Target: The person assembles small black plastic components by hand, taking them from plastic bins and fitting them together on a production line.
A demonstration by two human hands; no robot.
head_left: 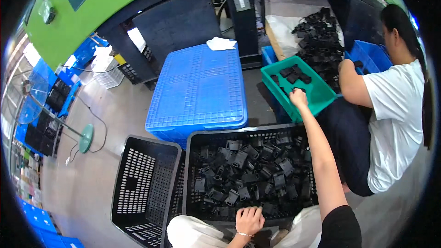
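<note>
My right hand (pixel 298 97) reaches into the near side of a green tray (pixel 321 103). Its fingers are closed around a small black plastic part, mostly hidden by the hand. Several similar black parts (pixel 296 74) lie in the tray. My left hand (pixel 249 221) is at the near rim of a black crate (pixel 239 132), its fingers bent and closed; what they hold, if anything, is hidden. A jumbled layer of black plastic parts (pixel 250 178) with slots covers the crate's bottom.
Left of the full crate an empty black crate (pixel 154 174) stands tilted. A lidded blue bin (pixel 197 87) is behind. On the right a co-worker (pixel 390 110) sits near a heap of black parts (pixel 319 36) and a blue crate (pixel 370 55). A fan (pixel 34 89) stands far left.
</note>
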